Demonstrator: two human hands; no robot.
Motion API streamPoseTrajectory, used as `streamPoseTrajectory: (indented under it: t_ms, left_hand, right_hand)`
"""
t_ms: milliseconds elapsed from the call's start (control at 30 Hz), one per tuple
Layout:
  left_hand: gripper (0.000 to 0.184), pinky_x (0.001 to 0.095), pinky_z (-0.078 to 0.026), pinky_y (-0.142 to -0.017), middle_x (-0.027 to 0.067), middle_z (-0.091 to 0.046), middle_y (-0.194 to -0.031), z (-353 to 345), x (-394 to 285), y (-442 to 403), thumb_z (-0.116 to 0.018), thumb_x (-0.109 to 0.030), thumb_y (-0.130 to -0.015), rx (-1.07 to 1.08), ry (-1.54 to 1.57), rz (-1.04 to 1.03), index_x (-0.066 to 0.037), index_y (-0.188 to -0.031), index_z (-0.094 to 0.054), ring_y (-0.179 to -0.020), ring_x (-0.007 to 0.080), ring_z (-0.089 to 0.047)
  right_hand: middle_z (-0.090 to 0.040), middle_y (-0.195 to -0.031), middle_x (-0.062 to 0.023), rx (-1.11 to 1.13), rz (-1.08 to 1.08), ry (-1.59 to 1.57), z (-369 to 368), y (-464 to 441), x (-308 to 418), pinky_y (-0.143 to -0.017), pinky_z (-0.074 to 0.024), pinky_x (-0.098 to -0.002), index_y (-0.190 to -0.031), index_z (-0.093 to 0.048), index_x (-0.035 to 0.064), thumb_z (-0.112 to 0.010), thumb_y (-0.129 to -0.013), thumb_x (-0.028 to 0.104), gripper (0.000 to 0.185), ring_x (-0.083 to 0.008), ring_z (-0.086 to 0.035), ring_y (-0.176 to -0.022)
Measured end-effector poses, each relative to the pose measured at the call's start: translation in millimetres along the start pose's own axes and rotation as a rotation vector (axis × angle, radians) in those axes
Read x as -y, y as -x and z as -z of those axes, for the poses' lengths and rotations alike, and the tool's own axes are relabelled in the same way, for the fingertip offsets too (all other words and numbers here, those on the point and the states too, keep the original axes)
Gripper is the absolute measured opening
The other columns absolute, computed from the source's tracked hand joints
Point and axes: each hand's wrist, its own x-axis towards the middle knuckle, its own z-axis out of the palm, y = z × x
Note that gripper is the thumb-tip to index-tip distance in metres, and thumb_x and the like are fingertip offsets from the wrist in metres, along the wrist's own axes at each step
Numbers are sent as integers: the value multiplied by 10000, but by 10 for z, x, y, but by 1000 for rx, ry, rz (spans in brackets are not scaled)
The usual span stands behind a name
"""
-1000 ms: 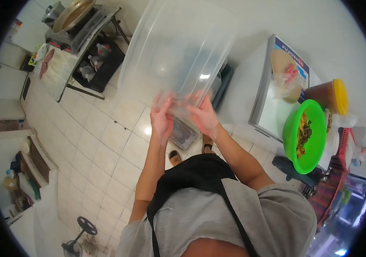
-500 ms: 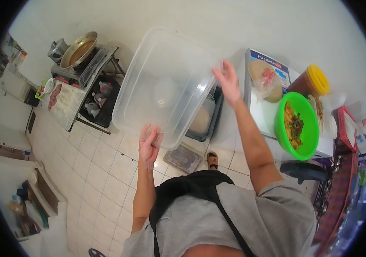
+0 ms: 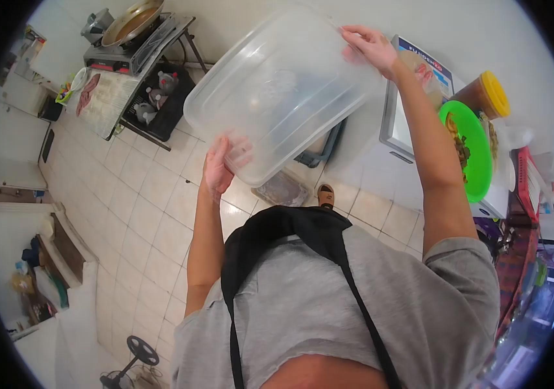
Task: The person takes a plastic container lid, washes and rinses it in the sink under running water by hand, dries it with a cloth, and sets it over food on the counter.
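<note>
I hold up a large translucent plastic lid (image 3: 270, 97), tilted, in front of me. My left hand (image 3: 218, 167) grips its near left corner, and some fingers show blurred through the plastic. At the far right corner my right hand (image 3: 371, 48) pinches the edge between thumb and fingers. Behind the lid, partly hidden, a dark grey-blue bin (image 3: 329, 148) is low down by the white chest. A clear container (image 3: 283, 189) with a dim, unclear filling lies on the floor below the lid's near edge.
On the right, a white chest (image 3: 371, 168) bears a green bowl of food (image 3: 478, 155), a yellow-lidded tub (image 3: 484, 94) and a boxed Fujidenzo item (image 3: 420, 55). To the left, a table (image 3: 105, 107) carries a stove (image 3: 121, 58) and a pan (image 3: 133, 26); a black crate (image 3: 176, 104) sits beneath.
Both hands have raised the lid, and it has tilted and turned. My right hand has moved up and right. The view has shifted too.
</note>
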Motion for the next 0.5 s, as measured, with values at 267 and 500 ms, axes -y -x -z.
streamPoseTrajectory:
  t_ms: [267, 500]
  left_hand:
    - [521, 352, -544, -724, 115, -645, -982, 46, 68, 76, -680, -66, -817, -24, -384, -12, -111, -1292, -472, -859, 219, -642]
    - [557, 312, -548, -696, 111, -660, -918, 29, 107, 57, -709, -29, -779, 16, -435, 5, -72, -1284, -477, -802, 205, -652]
  right_hand:
    - [-640, -1027, -73, -22, -105, -321, -39, 477, -254, -732, -519, -290, -1169, -572, 77, -606, -903, 307, 354, -146, -633, -869]
    - [-646, -982, -31, 80, -184, -194, -7, 802, -324, -691, -523, -273, -1151, -583, 100, -615, -899, 292, 318, -108, -620, -854]
